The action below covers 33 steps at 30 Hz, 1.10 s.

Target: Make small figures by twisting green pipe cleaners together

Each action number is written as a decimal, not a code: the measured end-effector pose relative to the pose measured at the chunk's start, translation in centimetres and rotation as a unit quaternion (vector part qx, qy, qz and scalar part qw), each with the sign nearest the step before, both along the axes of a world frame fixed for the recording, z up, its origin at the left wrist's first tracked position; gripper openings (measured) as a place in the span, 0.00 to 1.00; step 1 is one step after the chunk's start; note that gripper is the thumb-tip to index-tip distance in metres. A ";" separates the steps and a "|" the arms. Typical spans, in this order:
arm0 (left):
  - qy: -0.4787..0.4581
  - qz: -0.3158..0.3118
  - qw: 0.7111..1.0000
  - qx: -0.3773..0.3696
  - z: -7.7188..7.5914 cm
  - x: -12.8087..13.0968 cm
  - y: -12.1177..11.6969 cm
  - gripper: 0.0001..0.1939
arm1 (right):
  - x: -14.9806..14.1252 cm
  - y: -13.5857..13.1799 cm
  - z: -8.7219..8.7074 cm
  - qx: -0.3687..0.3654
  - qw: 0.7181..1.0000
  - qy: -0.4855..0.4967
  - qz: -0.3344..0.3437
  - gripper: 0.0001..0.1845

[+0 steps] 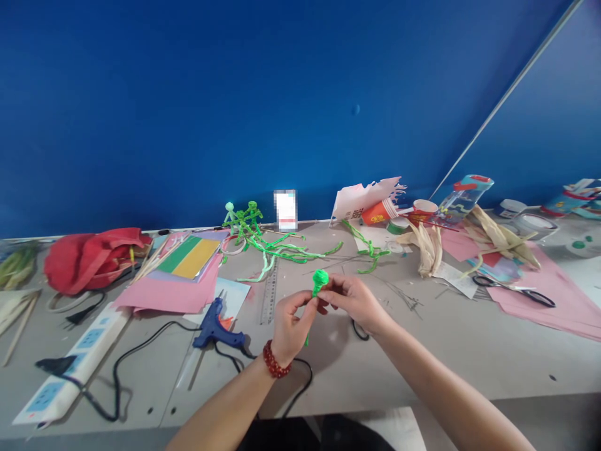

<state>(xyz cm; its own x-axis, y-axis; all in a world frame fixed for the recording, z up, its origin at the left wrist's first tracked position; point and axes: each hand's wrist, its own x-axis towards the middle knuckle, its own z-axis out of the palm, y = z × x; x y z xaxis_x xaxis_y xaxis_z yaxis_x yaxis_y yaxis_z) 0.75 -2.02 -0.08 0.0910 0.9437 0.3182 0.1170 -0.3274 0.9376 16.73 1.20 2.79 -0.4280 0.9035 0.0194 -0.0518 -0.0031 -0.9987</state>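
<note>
Between my two hands is a bright green pipe-cleaner figure (320,279) with a round coiled head, held up above the table. My left hand (297,321), with a red beaded bracelet at the wrist, pinches it just below the head. The fingertips of my right hand (354,300) close on it from the other side. A green end hangs down under my left hand. Behind my hands lie loose green pipe cleaners (286,249), beside several small green pipe-cleaner figures (241,219) at the wall.
On the left are a blue glue gun (216,329), a white power strip (75,369), pink paper (173,294) and a red cloth bag (94,257). A steel ruler (268,294) lies ahead. To the right are scissors (516,289), dried husks (427,250) and a paper cup (378,212).
</note>
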 end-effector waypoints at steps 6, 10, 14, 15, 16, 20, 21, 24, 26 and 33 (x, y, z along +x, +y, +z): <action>-0.042 -0.020 0.997 -0.054 -0.4 0.0 0.2 0.15 | -0.2 0.0 -0.8 -0.014 0.999 0.038 0.007 0.16; -0.021 -0.032 0.998 -0.045 -0.2 0.0 0.1 0.15 | 0.0 0.6 -1.2 -0.023 0.999 0.031 0.016 0.18; 0.016 -0.022 0.999 -0.027 0.2 0.0 0.0 0.15 | 0.1 0.9 -1.2 -0.026 1.000 0.012 0.011 0.21; 0.018 -0.023 0.999 -0.028 0.3 0.0 0.0 0.14 | 0.1 0.9 -1.1 -0.026 1.000 0.012 0.008 0.21; 0.014 -0.028 0.999 -0.032 0.3 0.0 0.0 0.14 | 0.2 0.9 -1.1 -0.026 1.000 0.012 0.006 0.21; -0.040 -0.067 0.994 -0.080 0.2 -0.2 0.2 0.17 | 0.4 1.0 -0.9 -0.026 1.000 0.008 -0.003 0.23; -0.054 -0.072 0.992 -0.090 0.2 -0.3 0.3 0.17 | 0.5 1.1 -0.9 -0.025 1.000 0.005 -0.006 0.23; -0.061 -0.059 0.992 -0.098 0.1 -0.5 0.5 0.16 | 0.8 1.3 -1.0 -0.022 1.000 0.003 -0.019 0.22; -0.048 -0.049 0.993 -0.092 -0.1 -0.5 0.5 0.14 | 0.9 1.4 -1.1 -0.026 0.999 0.006 -0.022 0.21; -0.126 -0.055 0.976 -0.167 -0.6 -0.2 0.9 0.12 | 0.8 1.0 -1.6 -0.028 0.998 0.051 -0.012 0.17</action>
<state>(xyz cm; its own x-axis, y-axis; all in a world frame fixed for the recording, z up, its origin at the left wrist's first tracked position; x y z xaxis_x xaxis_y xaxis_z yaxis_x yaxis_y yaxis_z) 0.59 -1.16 -0.66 0.1560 0.9875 0.0207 -0.1508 0.0031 0.9886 17.56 2.20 1.21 -0.4048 0.9143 0.0107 -0.1531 -0.0562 -0.9866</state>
